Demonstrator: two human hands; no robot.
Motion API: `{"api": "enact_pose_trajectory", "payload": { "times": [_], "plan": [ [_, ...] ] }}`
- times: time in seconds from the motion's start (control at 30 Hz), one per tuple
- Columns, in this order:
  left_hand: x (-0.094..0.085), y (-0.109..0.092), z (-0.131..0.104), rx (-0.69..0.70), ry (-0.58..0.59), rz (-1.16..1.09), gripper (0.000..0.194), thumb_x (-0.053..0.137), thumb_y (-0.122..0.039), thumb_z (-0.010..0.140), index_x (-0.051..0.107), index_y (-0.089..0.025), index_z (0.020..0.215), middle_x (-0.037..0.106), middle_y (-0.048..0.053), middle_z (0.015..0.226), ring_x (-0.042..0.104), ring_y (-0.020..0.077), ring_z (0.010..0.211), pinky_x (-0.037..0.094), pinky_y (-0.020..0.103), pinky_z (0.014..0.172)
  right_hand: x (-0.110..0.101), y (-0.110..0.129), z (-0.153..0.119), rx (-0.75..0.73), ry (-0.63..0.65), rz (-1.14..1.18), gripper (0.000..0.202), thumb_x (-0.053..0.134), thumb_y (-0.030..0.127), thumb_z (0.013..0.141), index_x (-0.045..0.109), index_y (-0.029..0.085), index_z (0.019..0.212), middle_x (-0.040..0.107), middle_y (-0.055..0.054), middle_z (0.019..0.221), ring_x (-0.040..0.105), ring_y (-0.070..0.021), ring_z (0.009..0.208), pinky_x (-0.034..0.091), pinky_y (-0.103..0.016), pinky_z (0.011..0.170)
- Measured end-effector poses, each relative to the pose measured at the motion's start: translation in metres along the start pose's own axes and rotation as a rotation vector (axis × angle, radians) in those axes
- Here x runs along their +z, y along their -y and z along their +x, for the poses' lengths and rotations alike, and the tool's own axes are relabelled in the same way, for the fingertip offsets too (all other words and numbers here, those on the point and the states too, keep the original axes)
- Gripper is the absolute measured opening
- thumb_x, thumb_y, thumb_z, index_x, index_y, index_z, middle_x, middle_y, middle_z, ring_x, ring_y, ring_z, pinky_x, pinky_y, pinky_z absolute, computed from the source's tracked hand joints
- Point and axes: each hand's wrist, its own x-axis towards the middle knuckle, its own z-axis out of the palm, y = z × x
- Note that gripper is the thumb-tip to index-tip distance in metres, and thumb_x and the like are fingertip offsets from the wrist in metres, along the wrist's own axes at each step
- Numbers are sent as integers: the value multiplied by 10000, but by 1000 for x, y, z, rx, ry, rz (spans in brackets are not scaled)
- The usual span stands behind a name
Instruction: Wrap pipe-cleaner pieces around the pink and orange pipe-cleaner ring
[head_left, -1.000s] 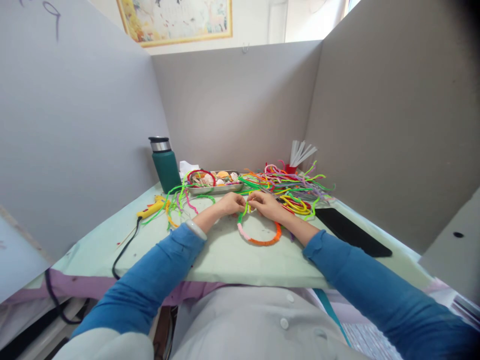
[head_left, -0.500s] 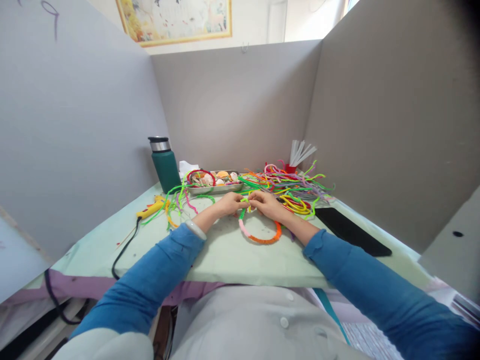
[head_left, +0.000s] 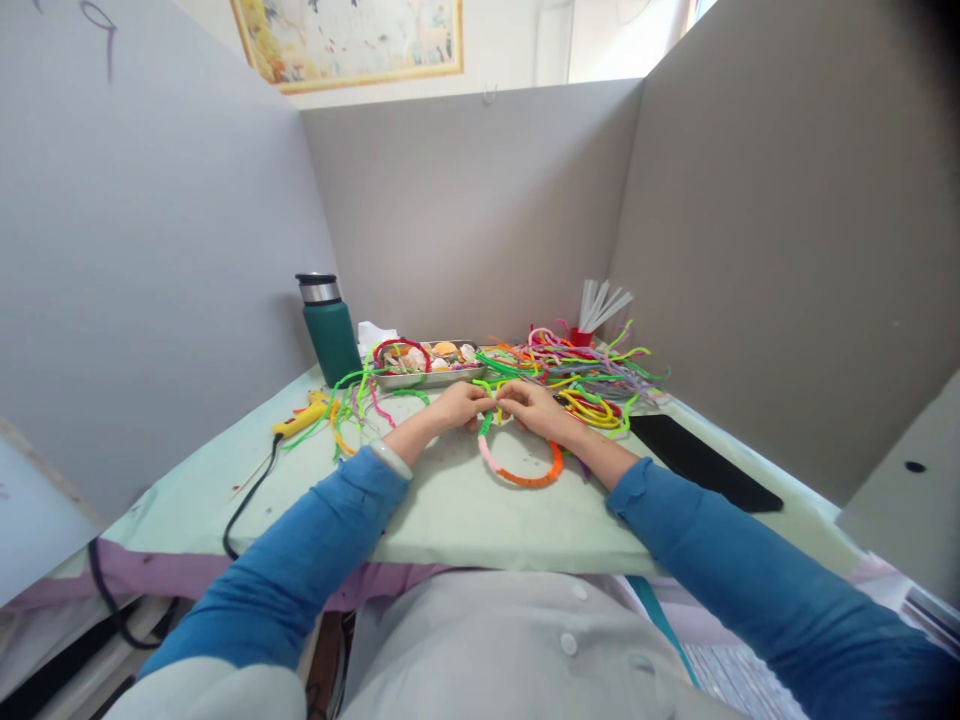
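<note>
A ring wrapped in pipe cleaners [head_left: 529,482], with orange, pink and green stretches, hangs or rests just below my hands over the table. My left hand [head_left: 459,406] is closed in a pinch at the ring's green upper left part. Close beside it, my right hand [head_left: 531,408] pinches a yellow-green pipe cleaner [head_left: 499,412] at the top of the ring. The fingertips of both hands nearly meet there, and they hide part of the ring's upper side.
A metal tray [head_left: 431,379] holds shells and a red ring. Behind my right hand lies a heap of colored pipe cleaners [head_left: 570,360]. A green bottle [head_left: 332,335] and a yellow glue gun [head_left: 304,415] with a cord stand left. A black flat slab [head_left: 705,462] and a red cup [head_left: 581,338] with glue sticks are right.
The yellow-green pipe cleaner between my fingers has shifted, and an end of it now shows above the fingertips. Both hands and the ring stay in nearly the same place.
</note>
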Motion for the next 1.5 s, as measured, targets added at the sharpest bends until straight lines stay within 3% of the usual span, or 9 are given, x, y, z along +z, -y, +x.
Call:
{"api": "enact_pose_trajectory", "payload": {
  "times": [0.27, 0.6, 1.07, 1.5],
  "plan": [
    [0, 0, 1, -13, -26, -57, 375, 517, -473, 684, 577, -104, 711, 489, -15, 453, 423, 65, 395, 297, 174, 398, 0, 1, -1, 5, 14, -4, 211, 440, 316, 758, 531, 158, 864, 549, 10, 655, 407, -55, 427, 319, -179, 407],
    [1, 17, 9, 4, -61, -79, 318, 559, -433, 662, 568, -123, 735, 531, -13, 519, 461, 61, 410, 334, 168, 410, 1, -2, 0, 25, 11, -24, 217, 455, 336, 758, 533, 154, 850, 556, 1, 660, 418, -59, 431, 326, -181, 407],
    [-2, 5, 3, -92, 1, -306, 335, 614, -440, 615, 528, -123, 681, 483, -22, 482, 465, 73, 420, 360, 187, 429, 2, 1, -1, 8, 29, 29, 209, 469, 325, 756, 530, 151, 855, 557, 2, 663, 420, -55, 439, 321, -175, 409],
    [-2, 5, 2, -93, -5, -300, 366, 625, -463, 606, 554, -114, 688, 493, -12, 488, 467, 73, 426, 370, 190, 426, 1, 1, -1, 14, 30, 34, 203, 474, 322, 751, 531, 152, 846, 551, 7, 648, 411, -53, 427, 321, -179, 406]
  ]
}}
